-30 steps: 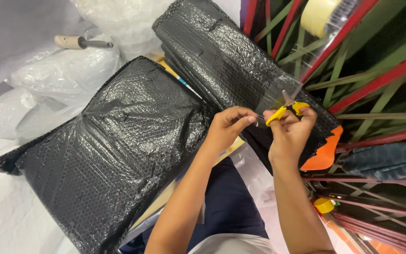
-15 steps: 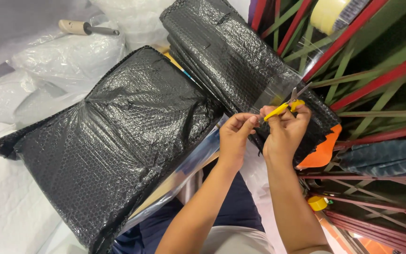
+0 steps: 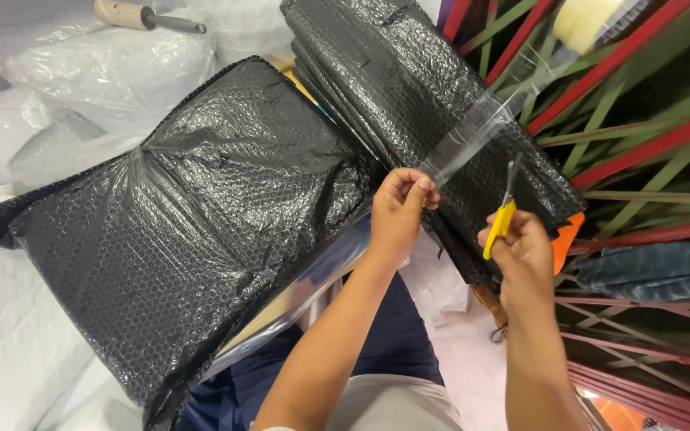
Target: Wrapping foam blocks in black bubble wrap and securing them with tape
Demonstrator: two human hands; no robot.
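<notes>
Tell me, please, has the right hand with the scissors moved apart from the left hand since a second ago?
Yes. The right hand dropped lower right over the black wrapped bundle, away from the left hand.

This looks like a packing or wrapping area of a workshop or storeroom rather than a home. Two bulky bundles wrapped in black bubble wrap fill the view, a large one [image 3: 177, 263] toward 9 o'clock and a folded one [image 3: 409, 88] at 12 o'clock. A roll of clear packing tape [image 3: 588, 22] sits at 1 o'clock, its strip [image 3: 481, 128] stretched across the wrap. Crumpled clear plastic sheeting [image 3: 113, 68] lies at 11 o'clock with a wooden-handled tool [image 3: 141, 14] on it. Red and green metal rods [image 3: 648, 136] are stacked from 1 to 4 o'clock.
</notes>
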